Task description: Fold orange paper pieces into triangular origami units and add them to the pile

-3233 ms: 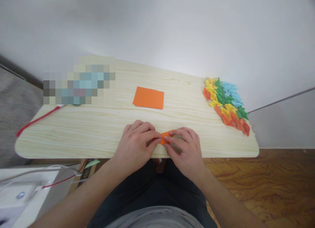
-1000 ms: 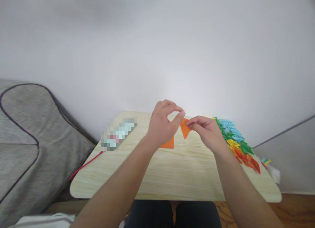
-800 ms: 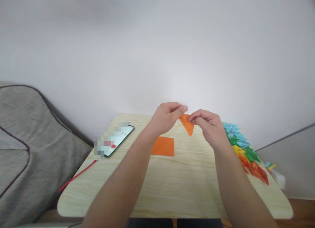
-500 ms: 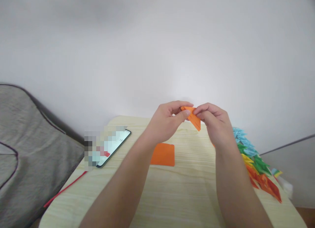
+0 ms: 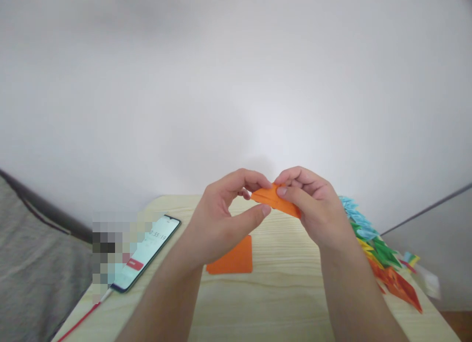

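A folded piece of orange origami paper (image 5: pixel 265 197) is held up above the table in front of me, its long edge slanting down to the right. My right hand (image 5: pixel 313 199) pinches it, with the thumb flat on the near face and the fingers behind. Around its left end curves my left hand (image 5: pixel 228 214), the index finger at the top edge and the thumb tip at the lower edge. A stack of orange paper sheets (image 5: pixel 236 257) lies on the table below, partly hidden by my left hand and wrist.
On the right side of the table (image 5: pixel 273 302) lie several folded paper pieces (image 5: pixel 372 238) in blue, green, yellow and orange. A phone (image 5: pixel 147 253) with a red cable (image 5: pixel 79 325) lies at the left, partly pixelated. A white wall (image 5: pixel 221 86) stands behind, and a grey sofa (image 5: pixel 29 263) is at left.
Both hands have lifted the orange paper from the table's front edge. The paper has turned from a downward-pointing triangle to a flatter slant. My view has tilted up and come closer.
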Demonstrator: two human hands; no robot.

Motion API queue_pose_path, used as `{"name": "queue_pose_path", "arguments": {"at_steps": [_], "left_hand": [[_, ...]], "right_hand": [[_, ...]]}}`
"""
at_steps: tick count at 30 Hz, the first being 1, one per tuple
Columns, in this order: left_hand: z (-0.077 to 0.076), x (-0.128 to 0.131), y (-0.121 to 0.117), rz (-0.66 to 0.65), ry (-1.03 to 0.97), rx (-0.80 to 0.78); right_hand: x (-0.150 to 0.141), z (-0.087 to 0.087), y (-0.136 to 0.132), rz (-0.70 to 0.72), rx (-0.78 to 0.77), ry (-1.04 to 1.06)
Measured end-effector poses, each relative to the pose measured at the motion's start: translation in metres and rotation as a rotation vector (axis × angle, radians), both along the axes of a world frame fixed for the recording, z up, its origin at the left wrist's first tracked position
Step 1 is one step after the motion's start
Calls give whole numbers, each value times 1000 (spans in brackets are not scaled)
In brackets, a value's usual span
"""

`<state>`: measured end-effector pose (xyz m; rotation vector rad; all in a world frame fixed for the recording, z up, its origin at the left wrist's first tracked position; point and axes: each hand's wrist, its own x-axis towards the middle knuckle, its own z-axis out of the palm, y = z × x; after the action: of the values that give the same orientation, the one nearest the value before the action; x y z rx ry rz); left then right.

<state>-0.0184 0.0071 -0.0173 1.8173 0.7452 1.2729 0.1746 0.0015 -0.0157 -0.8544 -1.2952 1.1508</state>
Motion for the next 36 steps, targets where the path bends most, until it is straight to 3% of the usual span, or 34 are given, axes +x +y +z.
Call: {"name": "queue_pose_path", "arguments": {"at_steps": [13, 22, 30, 36], "left_hand": [[4, -4, -16, -36, 28, 81], [6, -7, -16, -35, 60, 118], [7, -10, -18, -54, 42, 119], [11, -7, -21, 2, 18, 110]], "right_hand": [[2, 11, -24, 94, -23, 66], [-2, 14, -30, 57, 20, -57], [-7, 15, -24, 155, -54, 125], [-11, 14, -14, 224, -89, 200]]}}
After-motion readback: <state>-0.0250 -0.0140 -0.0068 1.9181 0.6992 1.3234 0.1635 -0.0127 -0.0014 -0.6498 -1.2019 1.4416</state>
